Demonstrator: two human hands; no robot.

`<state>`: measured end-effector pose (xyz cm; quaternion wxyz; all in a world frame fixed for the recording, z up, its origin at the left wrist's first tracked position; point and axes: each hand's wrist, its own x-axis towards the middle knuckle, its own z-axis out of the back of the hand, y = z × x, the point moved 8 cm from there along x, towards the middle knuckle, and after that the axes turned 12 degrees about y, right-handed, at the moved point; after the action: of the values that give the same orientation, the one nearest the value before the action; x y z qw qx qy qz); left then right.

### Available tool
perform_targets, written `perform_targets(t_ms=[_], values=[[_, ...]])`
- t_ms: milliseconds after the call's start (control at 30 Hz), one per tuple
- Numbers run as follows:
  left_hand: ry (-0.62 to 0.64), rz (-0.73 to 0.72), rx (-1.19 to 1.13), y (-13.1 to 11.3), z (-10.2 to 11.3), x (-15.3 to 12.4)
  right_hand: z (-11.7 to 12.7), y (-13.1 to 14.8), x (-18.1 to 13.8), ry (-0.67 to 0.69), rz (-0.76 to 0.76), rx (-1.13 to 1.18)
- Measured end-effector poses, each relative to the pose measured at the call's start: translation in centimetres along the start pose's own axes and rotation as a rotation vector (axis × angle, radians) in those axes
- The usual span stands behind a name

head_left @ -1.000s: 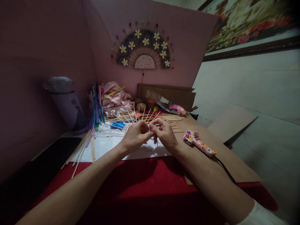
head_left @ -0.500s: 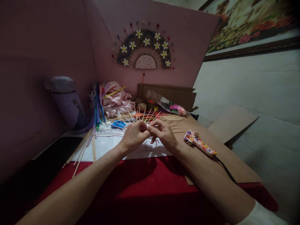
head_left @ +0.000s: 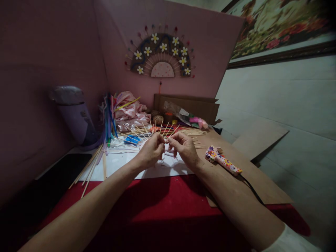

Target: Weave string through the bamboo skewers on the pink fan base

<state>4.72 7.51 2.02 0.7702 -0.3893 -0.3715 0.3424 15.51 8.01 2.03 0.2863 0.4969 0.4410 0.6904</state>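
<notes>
Thin wooden sticks (head_left: 137,132) fan out from a pale piece (head_left: 170,153) that lies largely hidden under my hands. My left hand (head_left: 152,149) is closed, its thumb and index finger pinched near the base of the sticks. Just to its right, my right hand (head_left: 183,148) pinches thumb against forefinger, the fingertips of both hands almost meeting. Whatever sits between the fingertips is too small to make out. White paper (head_left: 120,164) lies beneath the hands.
A flower-patterned glue gun (head_left: 223,160) lies on cardboard (head_left: 257,185) at right. Loose sticks (head_left: 90,168), pipe cleaners (head_left: 109,119) and a purple container (head_left: 76,119) stand left. Behind are pink cloth (head_left: 131,108), twine (head_left: 158,119) and a decorated fan (head_left: 162,52) on the wall.
My fingertips have drawn slightly apart and the right fingers have opened out a little. The thin reddish strand that hung below my right hand no longer shows.
</notes>
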Motion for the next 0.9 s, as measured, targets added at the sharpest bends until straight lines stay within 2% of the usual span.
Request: perform_targets(t_ms=[200, 467, 733, 900], values=[[-0.109, -0.059, 0.273, -1.1, 1.1, -0.3, 0.1, 0.1, 0.0, -0.014, 0.009, 0.039], [-0.164, 0.017, 0.688, -2.6, 1.0, -1.0, 0.0, -0.1, 0.0, -0.019, -0.005, 0.051], [-0.194, -0.013, 0.736, -2.7, 1.3, -1.1, 0.1, -0.1, 0.1, -0.023, -0.013, 0.072], [-0.133, -0.069, 0.751, -2.9, 0.7, -0.9, 0.4, -0.2, 0.1, -0.051, 0.007, 0.083]])
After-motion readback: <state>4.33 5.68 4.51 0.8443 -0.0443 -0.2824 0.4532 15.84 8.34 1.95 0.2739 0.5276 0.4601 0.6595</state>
